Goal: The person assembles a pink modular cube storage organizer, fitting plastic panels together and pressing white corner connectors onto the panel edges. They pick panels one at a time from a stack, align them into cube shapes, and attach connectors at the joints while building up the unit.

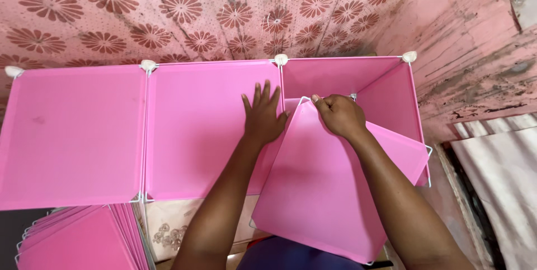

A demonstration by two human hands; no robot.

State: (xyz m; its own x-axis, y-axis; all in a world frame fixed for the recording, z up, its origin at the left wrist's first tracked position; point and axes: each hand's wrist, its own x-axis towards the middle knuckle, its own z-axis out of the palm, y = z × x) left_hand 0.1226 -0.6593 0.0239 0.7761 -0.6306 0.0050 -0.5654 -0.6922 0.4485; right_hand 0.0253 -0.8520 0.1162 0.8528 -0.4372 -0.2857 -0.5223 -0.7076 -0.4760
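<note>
Floral wall behind; right hand (339, 114) grips loose pink panel (324, 191), its far corner seemingly hidden.

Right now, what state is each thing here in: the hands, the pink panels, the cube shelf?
Left hand: flat, fingers spread on the middle top panel.
Right hand: gripping a corner of the loose panel.
Loose panel: tilted, not fixed.
Right cube: open on top.
Spare panels: stacked, leaning, lower left.

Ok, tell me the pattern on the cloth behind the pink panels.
The cloth is pink with dark red daisy-like flowers; the head view shows it best.
</note>
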